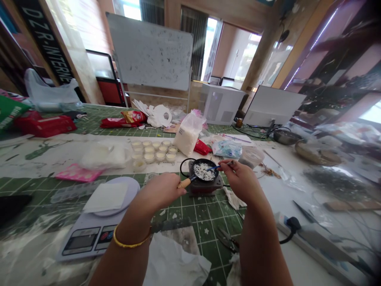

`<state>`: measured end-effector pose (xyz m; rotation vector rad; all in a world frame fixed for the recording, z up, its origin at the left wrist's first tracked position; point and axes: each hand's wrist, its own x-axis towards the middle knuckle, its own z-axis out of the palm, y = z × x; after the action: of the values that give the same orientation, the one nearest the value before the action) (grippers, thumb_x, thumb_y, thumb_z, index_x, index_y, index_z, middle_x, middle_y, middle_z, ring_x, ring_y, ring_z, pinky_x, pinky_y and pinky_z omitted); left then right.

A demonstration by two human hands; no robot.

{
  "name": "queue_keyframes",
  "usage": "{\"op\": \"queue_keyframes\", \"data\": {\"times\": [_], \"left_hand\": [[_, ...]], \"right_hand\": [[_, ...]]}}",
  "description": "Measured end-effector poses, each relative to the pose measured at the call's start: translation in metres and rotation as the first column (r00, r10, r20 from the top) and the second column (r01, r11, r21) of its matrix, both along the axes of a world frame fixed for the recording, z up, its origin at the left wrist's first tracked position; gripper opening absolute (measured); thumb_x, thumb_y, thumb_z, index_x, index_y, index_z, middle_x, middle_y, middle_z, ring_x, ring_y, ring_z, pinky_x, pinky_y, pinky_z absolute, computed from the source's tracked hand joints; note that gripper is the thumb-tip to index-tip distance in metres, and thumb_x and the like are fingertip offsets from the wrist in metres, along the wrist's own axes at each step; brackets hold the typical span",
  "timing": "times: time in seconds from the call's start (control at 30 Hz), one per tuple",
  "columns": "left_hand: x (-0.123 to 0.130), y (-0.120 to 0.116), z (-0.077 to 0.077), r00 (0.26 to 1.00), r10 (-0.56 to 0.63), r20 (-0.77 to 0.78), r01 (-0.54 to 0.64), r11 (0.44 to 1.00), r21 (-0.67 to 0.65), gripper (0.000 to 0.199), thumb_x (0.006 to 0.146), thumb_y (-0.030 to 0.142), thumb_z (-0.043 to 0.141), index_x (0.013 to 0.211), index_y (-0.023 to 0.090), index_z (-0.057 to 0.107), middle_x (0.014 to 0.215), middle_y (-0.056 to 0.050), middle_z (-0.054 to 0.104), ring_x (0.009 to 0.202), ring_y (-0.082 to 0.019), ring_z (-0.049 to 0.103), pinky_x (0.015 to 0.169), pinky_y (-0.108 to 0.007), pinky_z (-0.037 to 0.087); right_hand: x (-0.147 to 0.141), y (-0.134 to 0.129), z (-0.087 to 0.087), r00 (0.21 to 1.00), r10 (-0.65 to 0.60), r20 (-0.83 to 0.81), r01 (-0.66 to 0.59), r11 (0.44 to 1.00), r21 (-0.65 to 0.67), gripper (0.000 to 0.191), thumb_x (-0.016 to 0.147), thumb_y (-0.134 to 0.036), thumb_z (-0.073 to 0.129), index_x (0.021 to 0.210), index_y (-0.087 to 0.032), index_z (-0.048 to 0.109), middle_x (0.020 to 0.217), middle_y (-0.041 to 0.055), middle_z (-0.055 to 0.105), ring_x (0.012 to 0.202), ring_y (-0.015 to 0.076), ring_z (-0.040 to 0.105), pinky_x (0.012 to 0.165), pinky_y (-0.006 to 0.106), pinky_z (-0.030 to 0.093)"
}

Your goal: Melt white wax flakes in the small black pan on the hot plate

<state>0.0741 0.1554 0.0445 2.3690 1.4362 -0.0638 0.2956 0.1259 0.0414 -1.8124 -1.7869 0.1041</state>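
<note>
My left hand grips the wooden handle of a small black pan that sits on a little dark heater. White flakes lie in the pan. My right hand holds a thin blue-tipped stick whose end reaches into the flakes. A gold bangle circles my left wrist.
Several small filled cups and a bag of white flakes stand behind the pan. A kitchen scale with white paper on it lies to the left, scissors and a power strip to the right. A whiteboard stands at the back.
</note>
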Motion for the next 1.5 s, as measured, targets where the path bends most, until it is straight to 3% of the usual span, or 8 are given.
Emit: {"op": "queue_keyframes", "data": {"times": [0.27, 0.4, 0.53, 0.7, 0.9, 1.5], "left_hand": [[0.0005, -0.0014, 0.0022, 1.000, 0.010, 0.001, -0.010, 1.000, -0.008, 0.032, 0.076, 0.045, 0.041, 0.067, 0.017, 0.055, 0.072, -0.005, 0.061, 0.059, -0.017, 0.054, 0.048, -0.026, 0.028], [0.0006, -0.0021, 0.0037, 1.000, 0.012, 0.008, -0.012, 1.000, -0.009, 0.032, 0.077, 0.044, 0.042, 0.069, 0.017, 0.056, 0.073, -0.006, 0.062, 0.062, -0.018, 0.056, 0.050, -0.026, 0.030], [0.0009, -0.0018, 0.0035, 1.000, 0.009, 0.009, -0.009, 1.000, -0.010, 0.032, 0.076, 0.045, 0.042, 0.067, 0.017, 0.055, 0.073, -0.006, 0.062, 0.062, -0.019, 0.056, 0.050, -0.027, 0.030], [0.0003, -0.0011, 0.0018, 1.000, 0.012, 0.018, -0.012, 1.000, -0.015, 0.032, 0.076, 0.045, 0.042, 0.068, 0.018, 0.056, 0.074, -0.006, 0.062, 0.063, -0.019, 0.056, 0.052, -0.028, 0.031], [-0.0005, -0.0012, 0.0013, 1.000, 0.013, 0.021, -0.013, 1.000, -0.018, 0.032, 0.075, 0.045, 0.041, 0.068, 0.018, 0.056, 0.074, -0.006, 0.062, 0.063, -0.019, 0.055, 0.052, -0.028, 0.031], [-0.0023, 0.0008, -0.0010, 1.000, 0.005, 0.014, -0.005, 1.000, -0.017, 0.032, 0.075, 0.045, 0.041, 0.066, 0.018, 0.055, 0.072, -0.005, 0.061, 0.061, -0.018, 0.054, 0.050, -0.027, 0.028]], "right_hand": [[0.0003, 0.0025, -0.0001, 0.998, -0.052, -0.036, 0.054, 0.998, 0.039, 0.030, 0.085, -0.035, 0.040, 0.095, -0.020, 0.064, 0.085, 0.0056, 0.069, 0.080, 0.0198, 0.061, 0.071, 0.029, 0.040], [-0.0001, 0.0038, -0.0021, 1.000, 0.007, -0.010, -0.007, 1.000, -0.022, 0.030, 0.084, -0.035, 0.040, 0.093, -0.021, 0.065, 0.081, 0.0044, 0.069, 0.076, 0.0194, 0.061, 0.070, 0.029, 0.040], [-0.0032, 0.0035, -0.0029, 0.998, 0.013, -0.061, -0.011, 0.999, 0.042, 0.030, 0.085, -0.037, 0.040, 0.094, -0.022, 0.064, 0.083, 0.0037, 0.069, 0.078, 0.0185, 0.061, 0.070, 0.028, 0.040], [-0.0055, 0.0029, -0.0034, 0.999, 0.046, -0.009, -0.046, 0.999, -0.016, 0.029, 0.085, -0.035, 0.040, 0.094, -0.021, 0.064, 0.081, 0.0042, 0.068, 0.077, 0.0193, 0.060, 0.070, 0.029, 0.040], [-0.0064, -0.0005, -0.0013, 0.993, 0.099, -0.057, -0.100, 0.995, -0.013, 0.028, 0.086, -0.036, 0.040, 0.096, -0.022, 0.063, 0.081, 0.0029, 0.068, 0.075, 0.0174, 0.060, 0.069, 0.027, 0.040], [-0.0029, -0.0036, 0.0032, 0.999, -0.012, 0.043, 0.012, 1.000, -0.002, 0.028, 0.085, -0.034, 0.039, 0.088, -0.021, 0.064, 0.079, 0.0032, 0.068, 0.074, 0.0182, 0.060, 0.067, 0.027, 0.037]]}}
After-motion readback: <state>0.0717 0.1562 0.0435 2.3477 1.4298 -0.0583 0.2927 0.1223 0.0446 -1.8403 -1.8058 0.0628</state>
